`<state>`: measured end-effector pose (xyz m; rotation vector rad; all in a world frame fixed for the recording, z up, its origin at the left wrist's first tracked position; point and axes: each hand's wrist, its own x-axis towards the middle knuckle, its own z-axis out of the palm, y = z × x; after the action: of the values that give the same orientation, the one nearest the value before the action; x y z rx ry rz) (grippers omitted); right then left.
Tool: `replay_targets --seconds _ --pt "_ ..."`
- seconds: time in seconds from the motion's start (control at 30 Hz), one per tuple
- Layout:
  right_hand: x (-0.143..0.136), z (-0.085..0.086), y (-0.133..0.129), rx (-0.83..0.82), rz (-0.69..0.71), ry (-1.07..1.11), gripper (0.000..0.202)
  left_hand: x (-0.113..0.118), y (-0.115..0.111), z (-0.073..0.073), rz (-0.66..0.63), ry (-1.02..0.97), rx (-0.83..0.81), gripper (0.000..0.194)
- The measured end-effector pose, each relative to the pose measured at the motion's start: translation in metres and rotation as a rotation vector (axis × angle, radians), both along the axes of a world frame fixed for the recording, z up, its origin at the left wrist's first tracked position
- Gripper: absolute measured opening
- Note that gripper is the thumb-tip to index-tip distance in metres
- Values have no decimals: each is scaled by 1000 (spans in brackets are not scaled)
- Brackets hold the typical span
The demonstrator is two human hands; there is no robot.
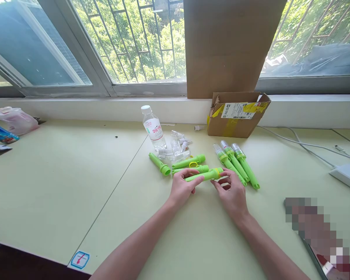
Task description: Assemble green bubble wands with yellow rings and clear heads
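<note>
My left hand grips a green plastic tube that has a threaded end pointing right. A yellow ring sits around the tube near those threads. At that end, the curled fingers and thumb of my right hand close about the tube; their exact contact is partly hidden. Behind my left hand lie more green tubes, one with a yellow ring by it. Another green tube rests to the left. On the right are three green tubes with clear caps.
Clear plastic caps are piled beside a water bottle. An open cardboard box stands at the back. White cables lead to a power strip. At lower right lies a partly blurred dark-edged object; a pinkish bag is far left.
</note>
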<state>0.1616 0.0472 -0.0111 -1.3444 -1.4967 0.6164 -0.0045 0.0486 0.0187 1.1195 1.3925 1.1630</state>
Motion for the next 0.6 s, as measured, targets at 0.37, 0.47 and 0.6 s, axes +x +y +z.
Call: replay_targets --seconds 0.37,0.47,0.6 --pt "0 -2 0 76 -41 -59 15 -9 8 2 -121 -90 -88 36" --pt "0 -2 -1 70 -45 -53 15 -8 7 3 -146 -95 -73 36" --pt "2 -4 1 36 -51 -43 17 -2 0 4 -177 -134 -72 37"
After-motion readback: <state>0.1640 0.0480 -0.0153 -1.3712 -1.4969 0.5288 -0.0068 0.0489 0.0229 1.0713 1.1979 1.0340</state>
